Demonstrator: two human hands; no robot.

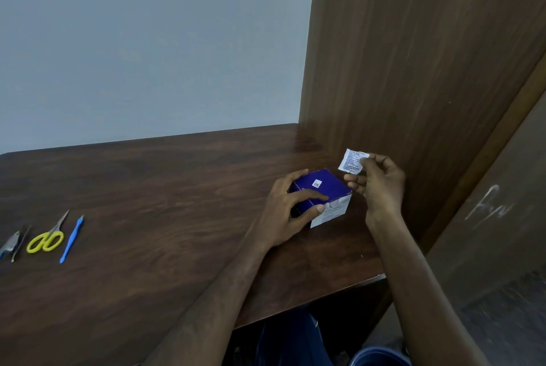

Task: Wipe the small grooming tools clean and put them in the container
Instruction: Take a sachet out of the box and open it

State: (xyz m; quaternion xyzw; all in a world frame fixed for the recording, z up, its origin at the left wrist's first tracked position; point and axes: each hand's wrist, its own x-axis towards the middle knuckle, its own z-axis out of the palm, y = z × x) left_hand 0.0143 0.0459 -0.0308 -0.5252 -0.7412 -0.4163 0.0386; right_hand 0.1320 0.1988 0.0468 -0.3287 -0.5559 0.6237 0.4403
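Print on sachet and box is illegible

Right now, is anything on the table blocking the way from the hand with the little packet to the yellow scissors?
Only the blue box and the left hand gripping it sit beside the right hand; past them, bare table reaches the scissors.

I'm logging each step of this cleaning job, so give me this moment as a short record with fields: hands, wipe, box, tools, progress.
left hand: left hand grips the blue box on the wooden table
right hand: right hand pinches a small white sachet above the box
sachet: printed, looks unopened
tools: yellow-handled scissors, blue-handled tool and metal clippers lie in a row at the table's far left, untouched
progress: no tool wiped yet
container: a blue rim shows below the table edge; unclear what it is
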